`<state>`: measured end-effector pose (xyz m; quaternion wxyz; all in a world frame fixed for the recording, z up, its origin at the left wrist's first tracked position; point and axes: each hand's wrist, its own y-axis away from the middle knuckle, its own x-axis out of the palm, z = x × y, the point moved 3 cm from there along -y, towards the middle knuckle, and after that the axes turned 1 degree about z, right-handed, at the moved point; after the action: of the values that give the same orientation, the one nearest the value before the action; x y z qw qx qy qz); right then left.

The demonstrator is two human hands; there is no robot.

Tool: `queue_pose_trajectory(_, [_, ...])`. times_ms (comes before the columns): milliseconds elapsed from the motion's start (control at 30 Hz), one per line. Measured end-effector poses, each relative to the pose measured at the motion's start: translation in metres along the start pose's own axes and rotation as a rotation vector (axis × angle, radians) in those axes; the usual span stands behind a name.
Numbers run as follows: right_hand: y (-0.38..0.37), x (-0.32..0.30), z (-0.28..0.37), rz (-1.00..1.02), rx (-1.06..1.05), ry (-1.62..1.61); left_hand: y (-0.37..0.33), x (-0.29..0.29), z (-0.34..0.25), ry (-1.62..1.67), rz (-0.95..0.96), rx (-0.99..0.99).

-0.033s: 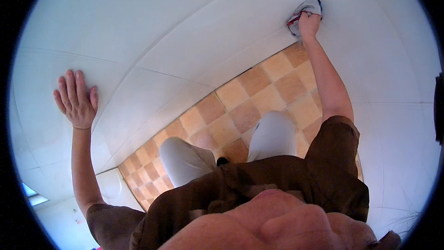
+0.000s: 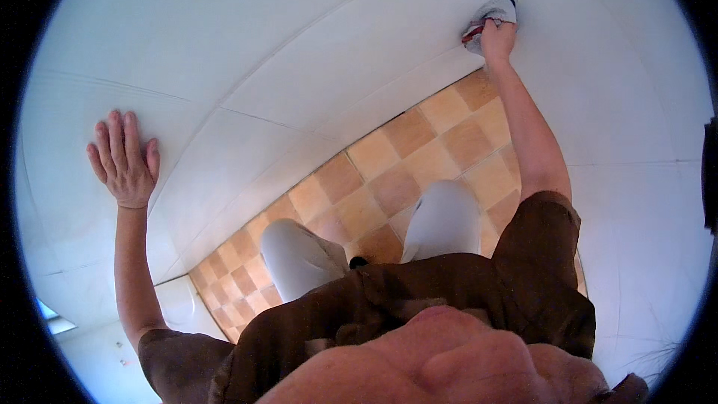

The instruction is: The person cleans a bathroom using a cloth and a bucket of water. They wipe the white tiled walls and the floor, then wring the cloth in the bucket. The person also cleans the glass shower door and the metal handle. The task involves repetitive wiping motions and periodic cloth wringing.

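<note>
My right hand [image 2: 498,40] is closed round a crumpled grey-white cloth [image 2: 499,9] with dark and red edging. It presses the cloth to the white tiled wall [image 2: 359,52], close to the corner where two walls meet. Part of the cloth is hidden by my fingers. Far to the left, my left hand [image 2: 123,161] lies flat on the same wall, fingers stretched out and thumb apart, holding nothing.
Below the walls runs a floor of tan and brown checkered tiles [image 2: 396,179]. My bent knees in pale trousers are between my arms, near the wall. A second white wall [image 2: 643,239] rises on the right. A white fixture [image 2: 179,303] stands at lower left.
The cloth and my right hand have shifted very slightly left in the picture. My left hand stays flat at nearly the same place on the wall.
</note>
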<state>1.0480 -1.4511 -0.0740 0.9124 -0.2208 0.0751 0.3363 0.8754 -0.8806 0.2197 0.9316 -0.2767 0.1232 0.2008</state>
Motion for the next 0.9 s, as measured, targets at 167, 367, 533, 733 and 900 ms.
queue_pose_trajectory(167, [0.028,-0.012,0.162,0.144,-0.402,0.005,-0.005,-0.003,0.000,0.061,-0.005,0.002])
queue_pose_trajectory(367, [0.128,0.015,0.232,0.255,-0.913,0.187,0.001,-0.003,0.000,0.199,0.007,-0.121])
queue_pose_trajectory(533, [0.017,-0.011,0.208,0.026,-0.465,-0.132,0.006,-0.004,0.000,0.198,0.019,-0.215])
queue_pose_trajectory(733, [0.051,-0.027,0.298,-0.055,-0.772,0.113,0.004,-0.018,0.006,0.284,0.024,-0.249])
queue_pose_trajectory(900, [0.117,-0.021,0.365,-0.040,-1.223,0.223,0.001,-0.024,0.005,0.423,-0.033,-0.295])
